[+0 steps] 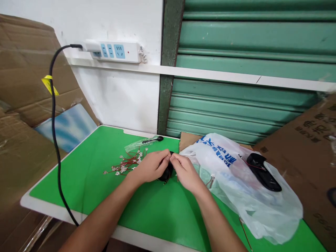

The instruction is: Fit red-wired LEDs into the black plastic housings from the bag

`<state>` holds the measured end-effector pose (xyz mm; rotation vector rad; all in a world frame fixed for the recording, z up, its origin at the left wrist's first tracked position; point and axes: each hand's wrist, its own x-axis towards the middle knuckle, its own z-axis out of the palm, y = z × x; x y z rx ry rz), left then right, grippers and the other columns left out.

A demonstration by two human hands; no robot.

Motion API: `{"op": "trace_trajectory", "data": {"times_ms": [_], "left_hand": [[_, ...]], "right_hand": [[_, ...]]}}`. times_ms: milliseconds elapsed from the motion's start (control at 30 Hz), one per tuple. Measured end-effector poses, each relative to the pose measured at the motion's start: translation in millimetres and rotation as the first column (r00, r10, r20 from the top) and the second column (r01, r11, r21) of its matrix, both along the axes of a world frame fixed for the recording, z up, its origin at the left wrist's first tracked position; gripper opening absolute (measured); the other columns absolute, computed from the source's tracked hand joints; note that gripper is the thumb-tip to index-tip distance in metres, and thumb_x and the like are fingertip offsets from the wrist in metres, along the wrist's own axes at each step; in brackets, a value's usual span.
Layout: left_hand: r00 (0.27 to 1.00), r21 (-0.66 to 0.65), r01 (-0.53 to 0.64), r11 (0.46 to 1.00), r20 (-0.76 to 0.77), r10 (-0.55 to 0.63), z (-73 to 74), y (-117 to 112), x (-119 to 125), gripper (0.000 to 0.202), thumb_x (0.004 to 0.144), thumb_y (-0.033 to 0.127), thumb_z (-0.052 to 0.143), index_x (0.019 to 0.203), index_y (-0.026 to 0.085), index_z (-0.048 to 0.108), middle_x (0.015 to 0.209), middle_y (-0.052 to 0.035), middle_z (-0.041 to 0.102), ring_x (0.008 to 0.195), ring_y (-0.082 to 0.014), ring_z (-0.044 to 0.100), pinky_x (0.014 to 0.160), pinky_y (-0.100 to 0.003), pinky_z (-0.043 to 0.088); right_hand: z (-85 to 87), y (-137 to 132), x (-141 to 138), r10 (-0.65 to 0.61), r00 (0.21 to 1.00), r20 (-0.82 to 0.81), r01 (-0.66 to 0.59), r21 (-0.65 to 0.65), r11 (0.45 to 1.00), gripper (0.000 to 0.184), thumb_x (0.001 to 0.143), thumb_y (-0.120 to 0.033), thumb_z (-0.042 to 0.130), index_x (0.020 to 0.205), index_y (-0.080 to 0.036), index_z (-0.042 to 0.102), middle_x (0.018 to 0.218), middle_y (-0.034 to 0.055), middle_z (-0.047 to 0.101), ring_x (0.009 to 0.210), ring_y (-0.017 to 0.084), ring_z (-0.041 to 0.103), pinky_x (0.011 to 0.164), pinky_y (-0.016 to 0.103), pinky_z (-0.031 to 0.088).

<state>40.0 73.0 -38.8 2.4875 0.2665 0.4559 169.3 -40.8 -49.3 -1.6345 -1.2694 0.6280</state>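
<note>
Both my hands meet over the middle of the green table top (86, 182). My left hand (151, 166) and my right hand (185, 169) are closed, fingers pinched together on a small black part (166, 173) that lies between them. Only the lower edge of that part shows. A heap of thin red wires with small silver terminals (126, 163) lies just left of my left hand. Behind the hands lies a small clear bag with a black piece (147, 141) in it.
A white plastic bag with blue print (236, 182) lies to the right, with a black part (262, 171) on it. Cardboard boxes (23, 105) stand left and right. A black cable (55, 140) hangs from a wall power strip (115, 51) past the table's left edge.
</note>
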Motion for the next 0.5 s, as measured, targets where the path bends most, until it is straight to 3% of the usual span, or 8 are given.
{"op": "trace_trajectory", "data": {"times_ms": [300,500], "left_hand": [[0.999,-0.037,0.023,0.999,0.039,-0.022,-0.6,1.3,-0.6,0.016,0.1,0.025,0.039,0.087,0.019,0.046,0.078,-0.0001,0.054,0.07,-0.0138,0.048,0.067,-0.027,0.035],[0.997,-0.147,0.038,0.988,0.074,-0.028,-5.2,1.9,1.9,0.019,0.1,0.027,0.04,0.085,0.018,0.046,0.071,0.0028,0.049,0.064,-0.0115,0.043,0.061,-0.025,0.032]], "right_hand": [[-2.0,0.5,2.0,0.012,0.997,-0.083,-0.011,0.01,1.0,0.029,0.094,-0.035,0.037,0.068,-0.02,0.037,0.064,-0.0013,0.043,0.064,0.014,0.043,0.059,0.027,0.03],[-0.9,0.1,0.2,0.027,0.997,-0.073,-0.028,-0.003,1.0,0.031,0.097,-0.038,0.035,0.072,-0.02,0.038,0.066,-0.0019,0.043,0.064,0.014,0.043,0.06,0.027,0.03]]}}
